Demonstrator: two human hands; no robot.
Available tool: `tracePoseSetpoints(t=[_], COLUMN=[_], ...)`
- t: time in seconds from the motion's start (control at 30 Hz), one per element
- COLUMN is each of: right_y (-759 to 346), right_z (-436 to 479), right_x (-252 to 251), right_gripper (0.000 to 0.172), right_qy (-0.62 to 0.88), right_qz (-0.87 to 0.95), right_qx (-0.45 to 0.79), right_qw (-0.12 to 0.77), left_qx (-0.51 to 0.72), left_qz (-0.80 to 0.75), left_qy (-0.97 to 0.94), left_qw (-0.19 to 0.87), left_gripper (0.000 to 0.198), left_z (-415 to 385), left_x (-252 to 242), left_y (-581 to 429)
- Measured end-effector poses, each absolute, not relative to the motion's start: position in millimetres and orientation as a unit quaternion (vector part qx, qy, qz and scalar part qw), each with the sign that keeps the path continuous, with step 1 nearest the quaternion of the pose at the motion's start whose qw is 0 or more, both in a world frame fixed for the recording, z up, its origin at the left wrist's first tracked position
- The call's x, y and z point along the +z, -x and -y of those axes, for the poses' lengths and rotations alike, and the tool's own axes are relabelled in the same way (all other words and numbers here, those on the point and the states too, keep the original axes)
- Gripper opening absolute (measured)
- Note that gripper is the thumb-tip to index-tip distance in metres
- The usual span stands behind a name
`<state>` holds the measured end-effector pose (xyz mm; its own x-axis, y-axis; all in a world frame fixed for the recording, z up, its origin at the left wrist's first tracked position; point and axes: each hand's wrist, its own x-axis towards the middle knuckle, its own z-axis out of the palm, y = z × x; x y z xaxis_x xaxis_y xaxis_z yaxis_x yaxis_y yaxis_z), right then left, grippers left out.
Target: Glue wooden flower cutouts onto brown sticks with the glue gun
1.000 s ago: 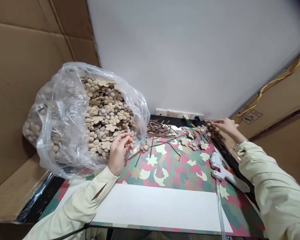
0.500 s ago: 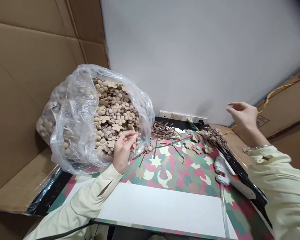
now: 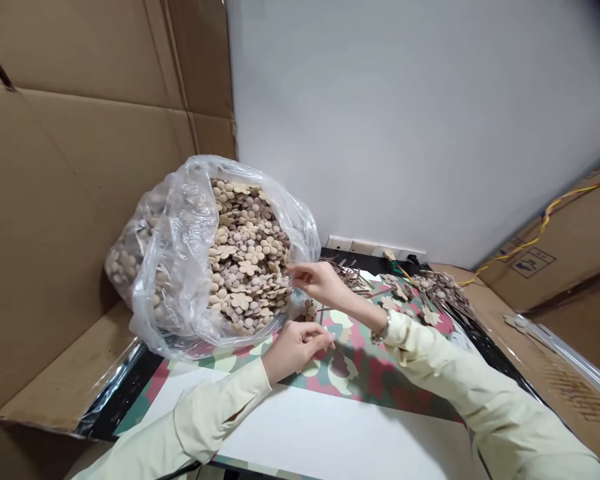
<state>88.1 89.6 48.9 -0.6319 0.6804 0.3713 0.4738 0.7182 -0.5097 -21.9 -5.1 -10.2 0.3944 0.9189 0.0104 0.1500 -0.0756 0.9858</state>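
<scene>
My left hand (image 3: pixel 299 346) is over the patterned table covering (image 3: pixel 340 373), just in front of a clear plastic bag (image 3: pixel 180 267). Its thumb and fingertips are pinched together; what they hold, if anything, cannot be made out. Above and beyond it, my right hand (image 3: pixel 324 285) reaches to the bag's open mouth, fingers drawn together by the flower-shaped pieces (image 3: pixel 250 257). Whether it grips one is unclear. The bag lies on its side, full of beige and brownish padded flowers. Behind my hands, a small flower with strips (image 3: pixel 309 310) lies on the covering.
Brown thin strips (image 3: pixel 353 275) lie behind my right hand. Loose flowers (image 3: pixel 430 316) and a flower bundle (image 3: pixel 443 290) are at the right. White paper (image 3: pixel 330 427) covers the front. Power sockets (image 3: pixel 363 247) line the wall; cardboard (image 3: pixel 80 200) stands left.
My right hand has swung from the far right to the bag's mouth. My left hand has moved right, away from the flowers. The view has shifted, and the white glue gun is now hidden.
</scene>
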Motion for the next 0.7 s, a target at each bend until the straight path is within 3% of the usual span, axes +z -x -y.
tracePoseSetpoints(t=[0.1, 0.17, 0.23, 0.37, 0.5, 0.57, 0.7], right_y=[-52, -35, -22, -22, -65, -98, -153], right_z=[-98, -104, -107, -107, -86, -66, -18], right_x=[41, 35, 31, 31, 57, 71, 75], right_gripper=[0.032, 0.026, 0.018, 0.026, 0.022, 0.016, 0.014], right_qy=[0.232, 0.197, 0.199, 0.255, 0.308, 0.338, 0.439], right_qz=[0.939, 0.956, 0.955, 0.930, 0.876, 0.850, 0.814], right_qx=[0.063, 0.000, -0.025, -0.033, 0.023, 0.088, 0.231], right_qw=[0.244, 0.219, 0.220, 0.262, 0.370, 0.393, 0.302], left_qx=[0.341, 0.343, 0.342, 0.367, 0.428, 0.456, 0.437], left_qz=[-0.397, -0.381, -0.374, -0.387, -0.405, -0.370, -0.296], left_qy=[-0.679, -0.696, -0.705, -0.694, -0.594, -0.543, -0.526], left_qw=[0.516, 0.502, 0.496, 0.484, 0.547, 0.601, 0.666], left_gripper=[0.035, 0.037, 0.040, 0.039, 0.021, 0.028, 0.044], left_z=[5, 5, 5, 2, -2, -2, 4], left_x=[-10, -8, -7, -9, -7, -1, 10], left_y=[24, 26, 27, 27, 29, 31, 29])
